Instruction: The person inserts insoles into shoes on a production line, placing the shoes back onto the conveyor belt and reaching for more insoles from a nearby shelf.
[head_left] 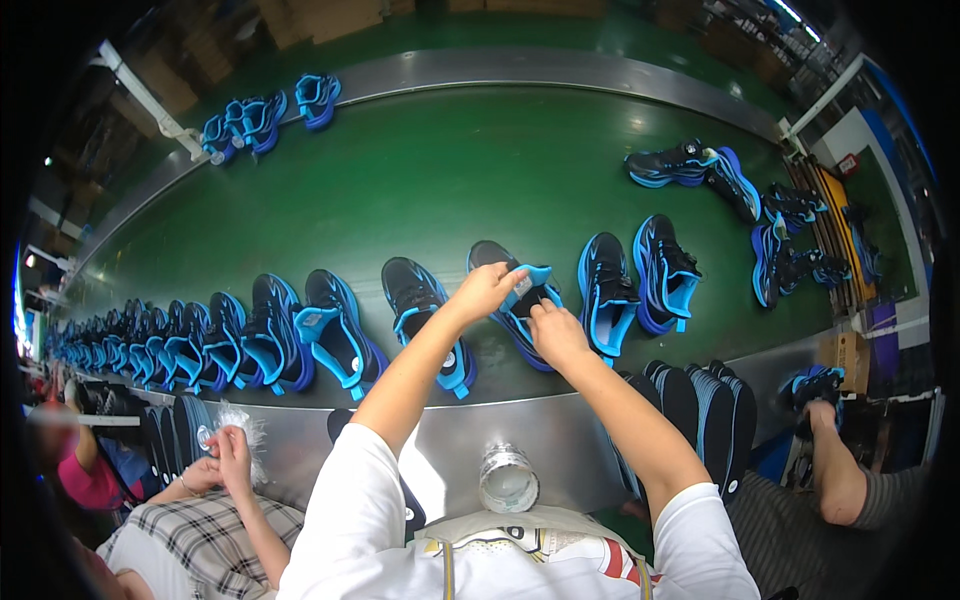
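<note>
In front of me a black and blue sneaker lies on the green belt, toe pointing away. My left hand is closed on its tongue, the thumb and fingers pinching the bright blue lining. My right hand is at the shoe's opening, fingers bent together and partly hidden inside; what they grip there cannot be made out. Just left of it lies another sneaker with an insole showing at its heel. To the right are a sneaker and one more sneaker, both toe away.
Several sneakers line the belt to the left. Stacks of insoles stand on the metal ledge to my right. A roll of clear tape sits before me. Co-workers' hands are at left; another person's arm is at right.
</note>
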